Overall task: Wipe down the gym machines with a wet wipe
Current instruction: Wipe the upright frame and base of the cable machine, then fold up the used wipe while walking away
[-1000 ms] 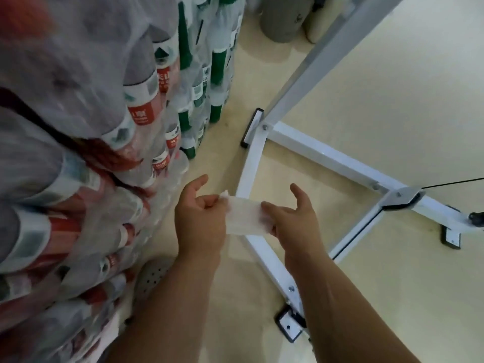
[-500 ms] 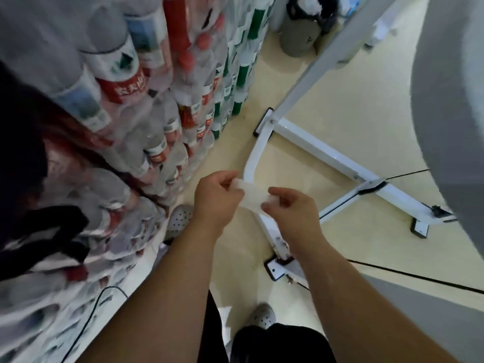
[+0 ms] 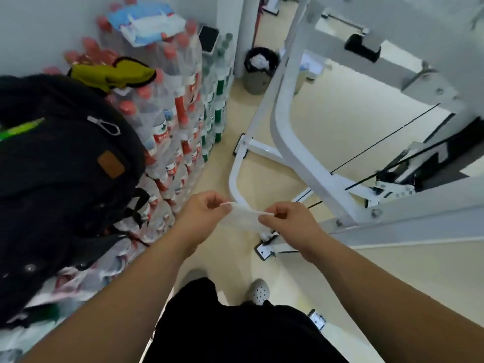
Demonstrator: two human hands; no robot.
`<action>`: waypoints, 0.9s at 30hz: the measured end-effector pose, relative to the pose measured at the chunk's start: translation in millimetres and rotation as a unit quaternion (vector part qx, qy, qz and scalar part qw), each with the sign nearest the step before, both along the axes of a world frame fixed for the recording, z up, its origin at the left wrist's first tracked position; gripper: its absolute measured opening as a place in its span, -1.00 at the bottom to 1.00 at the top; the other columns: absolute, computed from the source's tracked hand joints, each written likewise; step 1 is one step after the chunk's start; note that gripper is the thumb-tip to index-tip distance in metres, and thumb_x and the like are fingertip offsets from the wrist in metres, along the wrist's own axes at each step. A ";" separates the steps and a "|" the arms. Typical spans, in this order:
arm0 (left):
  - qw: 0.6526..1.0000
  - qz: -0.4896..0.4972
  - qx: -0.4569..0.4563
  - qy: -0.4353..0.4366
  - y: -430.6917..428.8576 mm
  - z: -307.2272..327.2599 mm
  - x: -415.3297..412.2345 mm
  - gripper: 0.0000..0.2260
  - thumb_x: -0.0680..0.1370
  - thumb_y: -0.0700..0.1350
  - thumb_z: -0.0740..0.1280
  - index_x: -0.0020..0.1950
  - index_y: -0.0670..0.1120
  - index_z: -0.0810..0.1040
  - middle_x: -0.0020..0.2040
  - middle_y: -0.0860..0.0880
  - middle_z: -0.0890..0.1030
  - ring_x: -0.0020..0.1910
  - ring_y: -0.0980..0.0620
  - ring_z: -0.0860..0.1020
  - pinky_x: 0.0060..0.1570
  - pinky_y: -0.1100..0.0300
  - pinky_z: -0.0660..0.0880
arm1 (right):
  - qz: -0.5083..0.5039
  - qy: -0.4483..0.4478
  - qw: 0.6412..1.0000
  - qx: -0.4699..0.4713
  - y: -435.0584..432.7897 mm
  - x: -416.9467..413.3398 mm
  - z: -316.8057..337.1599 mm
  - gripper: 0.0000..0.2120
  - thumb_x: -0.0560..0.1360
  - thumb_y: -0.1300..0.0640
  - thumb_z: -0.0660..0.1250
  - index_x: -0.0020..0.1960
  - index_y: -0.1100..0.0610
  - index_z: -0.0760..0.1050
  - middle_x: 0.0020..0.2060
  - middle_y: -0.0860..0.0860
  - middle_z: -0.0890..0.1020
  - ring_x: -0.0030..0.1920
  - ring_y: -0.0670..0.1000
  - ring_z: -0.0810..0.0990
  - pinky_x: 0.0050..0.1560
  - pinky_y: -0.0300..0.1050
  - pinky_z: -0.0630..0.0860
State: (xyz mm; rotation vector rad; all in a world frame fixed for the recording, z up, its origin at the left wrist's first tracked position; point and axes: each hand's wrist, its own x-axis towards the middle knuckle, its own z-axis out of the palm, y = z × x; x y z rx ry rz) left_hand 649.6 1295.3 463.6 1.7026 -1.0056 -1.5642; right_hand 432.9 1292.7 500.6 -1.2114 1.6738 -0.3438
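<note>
A thin white wet wipe (image 3: 245, 218) is stretched between both hands at the centre of the head view. My left hand (image 3: 203, 216) pinches its left edge and my right hand (image 3: 286, 222) pinches its right edge. Behind the hands stands the white gym machine frame (image 3: 293, 150), its base tubes on the beige floor and a black cable running across it to the right. Neither the hands nor the wipe touch the frame.
Stacked packs of water bottles (image 3: 172, 132) fill the left side, with a black backpack (image 3: 62, 174), a yellow cloth (image 3: 115, 72), a wipe packet (image 3: 149, 22) and a phone (image 3: 208, 38) on top. A grey bin (image 3: 258, 70) stands at the back. My feet (image 3: 258, 292) are below.
The view has risen and pulled back, showing the top of the bottle stack and more of the machine. Both hands have kept hold of the wipe and drawn it wider.
</note>
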 end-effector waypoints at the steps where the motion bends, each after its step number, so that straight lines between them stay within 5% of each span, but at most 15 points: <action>1: 0.999 -0.020 0.004 0.028 0.7 15.7 0.2 -0.78 0.60 -0.19 0.38 -0.23 -0.01 0.63 -0.16 -0.08 0.65 -0.13 -0.18 0.57 -0.05 -0.07 0.55 | -0.023 -0.034 0.999 0.002 8.4 -1.8 15.2 -0.84 0.52 0.11 0.49 -0.16 0.19 0.65 -0.36 -0.02 0.58 -0.36 -0.08 0.48 -0.35 -0.28 0.39; 4: 0.995 -0.063 0.016 0.070 1.3 56.4 -10.2 -0.75 0.64 -0.14 0.33 -0.22 0.03 0.63 -0.21 -0.07 0.61 -0.17 -0.10 0.56 -0.09 -0.05 0.53 | -0.128 -0.127 0.983 -0.020 38.8 -9.3 46.1 -0.73 0.58 0.17 0.42 -0.20 0.33 0.50 -0.35 0.04 0.53 -0.29 0.00 0.50 -0.19 -0.12 0.48; 8: 0.988 -0.133 -0.002 0.082 10.1 94.9 -46.5 -0.93 0.63 -0.11 0.37 0.04 -0.06 0.63 -0.09 -0.06 0.69 -0.15 -0.05 0.63 -0.18 0.08 0.58 | -0.276 -0.133 0.948 -0.083 90.5 -19.1 66.4 -0.70 0.59 0.18 0.42 -0.21 0.34 0.45 -0.39 0.03 0.51 -0.31 0.03 0.49 -0.23 -0.09 0.49; 10: 0.983 -0.153 0.008 0.101 22.4 110.6 -73.4 -0.86 0.58 -0.17 0.43 0.13 -0.10 0.63 -0.03 -0.07 0.73 -0.08 -0.06 0.70 -0.11 0.05 0.68 | -0.345 -0.135 0.922 -0.115 118.1 -30.3 74.6 -0.70 0.58 0.22 0.42 -0.28 0.24 0.43 -0.39 0.07 0.48 -0.33 0.04 0.46 -0.28 -0.10 0.48; 14: 0.960 -0.259 -0.021 0.104 67.0 129.9 -137.8 -0.86 0.55 -0.28 0.44 0.07 -0.10 0.69 -0.07 -0.03 0.76 -0.06 -0.02 0.72 -0.03 0.10 0.67 | -0.452 -0.131 0.865 -0.174 187.9 -68.7 91.3 -0.62 0.58 0.27 0.41 -0.36 0.07 0.41 -0.45 -0.04 0.45 -0.40 -0.04 0.43 -0.35 -0.18 0.50; 17: 0.937 -0.339 -0.058 0.067 112.7 136.4 -196.2 -0.89 0.56 -0.29 0.42 0.03 -0.12 0.68 -0.12 -0.03 0.75 -0.14 0.03 0.71 -0.21 0.22 0.63 | -0.502 -0.123 0.835 -0.187 257.1 -106.3 92.1 -0.72 0.55 0.28 0.43 -0.29 0.14 0.44 -0.43 -0.02 0.44 -0.36 0.00 0.40 -0.28 -0.08 0.42; 20: 0.898 -0.427 -0.106 0.020 172.3 131.5 -262.4 -0.95 0.55 -0.23 0.42 -0.02 -0.11 0.66 -0.14 -0.09 0.73 -0.10 -0.15 0.70 -0.13 -0.03 0.65 | -0.550 -0.090 0.809 -0.188 336.4 -146.3 85.9 -0.74 0.49 0.27 0.46 -0.29 0.17 0.44 -0.42 0.03 0.44 -0.35 0.02 0.38 -0.24 -0.06 0.32; 27: 0.751 -0.568 -0.325 -0.088 359.9 119.1 -421.7 -0.83 0.50 -0.13 0.41 -0.23 -0.11 0.47 -0.37 -0.03 0.52 -0.39 0.09 0.39 -0.32 0.18 0.37 | -0.693 -0.025 0.698 -0.179 535.1 -244.1 87.5 -0.78 0.42 0.29 0.43 -0.33 0.15 0.45 -0.45 0.01 0.49 -0.41 -0.01 0.42 -0.33 -0.14 0.38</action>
